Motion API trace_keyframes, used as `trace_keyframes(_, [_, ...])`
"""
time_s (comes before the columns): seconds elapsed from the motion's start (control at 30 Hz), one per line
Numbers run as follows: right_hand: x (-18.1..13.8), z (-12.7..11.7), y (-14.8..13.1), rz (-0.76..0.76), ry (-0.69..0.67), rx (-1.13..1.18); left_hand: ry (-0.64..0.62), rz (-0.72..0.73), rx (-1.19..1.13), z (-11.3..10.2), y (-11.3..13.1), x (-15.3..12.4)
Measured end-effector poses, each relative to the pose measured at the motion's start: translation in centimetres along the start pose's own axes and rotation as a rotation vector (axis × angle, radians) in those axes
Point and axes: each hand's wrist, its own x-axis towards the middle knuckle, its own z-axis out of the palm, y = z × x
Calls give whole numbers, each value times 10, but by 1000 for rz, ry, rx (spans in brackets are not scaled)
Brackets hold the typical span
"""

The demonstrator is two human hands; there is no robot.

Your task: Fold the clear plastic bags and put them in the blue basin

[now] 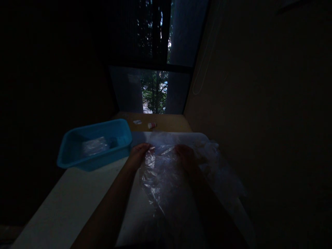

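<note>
A clear plastic bag (160, 173) hangs between my two hands over the white table. My left hand (138, 154) pinches its upper left corner, and my right hand (185, 155) grips the upper right one. The bag's lower part drapes toward me, with light glinting off its creases. More crumpled clear plastic (212, 155) lies to the right, beyond my right hand. Left of my hands sits a blue plastic basin (77, 162) with a folded clear plastic packet (95, 146) in it. The dim light hides the details of my right fingers.
The white table (77, 197) stretches toward a window (155, 90) at the back. On the brown ledge (173, 121) lie a small container (151, 125) and a white scrap (137, 122). A looped cord (197, 92) hangs by the right wall.
</note>
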Motion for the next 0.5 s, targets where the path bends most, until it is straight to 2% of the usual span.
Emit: trace_keyframes(0.5, [2,-1,3,-65,-29,-47,2,6,50,3,0,-1])
